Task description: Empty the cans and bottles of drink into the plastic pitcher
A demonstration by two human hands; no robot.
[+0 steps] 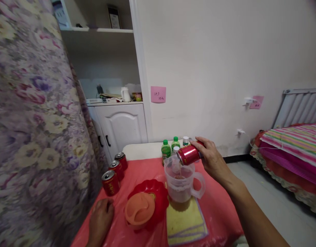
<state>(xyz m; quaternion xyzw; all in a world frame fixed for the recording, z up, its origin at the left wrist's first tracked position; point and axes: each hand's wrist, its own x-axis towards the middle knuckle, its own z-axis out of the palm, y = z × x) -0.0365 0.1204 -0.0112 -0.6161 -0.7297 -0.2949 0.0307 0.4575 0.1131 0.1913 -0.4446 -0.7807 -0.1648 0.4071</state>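
Note:
My right hand (209, 156) is wrapped round a red drink can (187, 155), tipped to the left over a clear plastic measuring jug (179, 190). A thin stream runs from the can into the jug, where some liquid shows. The jug's handle points right, and its base rests on a folded yellow cloth (186, 223). My left hand (102, 216) lies on the table at the left, fingers curled in, with nothing visible in it. Just beyond it stands the nearest upright red can (110, 185). An orange lidded bowl (139, 207) sits against a red scalloped plate (159, 192).
Two more cans (121, 159) stand in line at the table's left edge. Green-capped bottles (166, 151) and white-capped ones are behind the jug. A pink cloth (217, 206) covers the table. A flowered curtain (39, 137) hangs left; a bed (289, 154) stands right.

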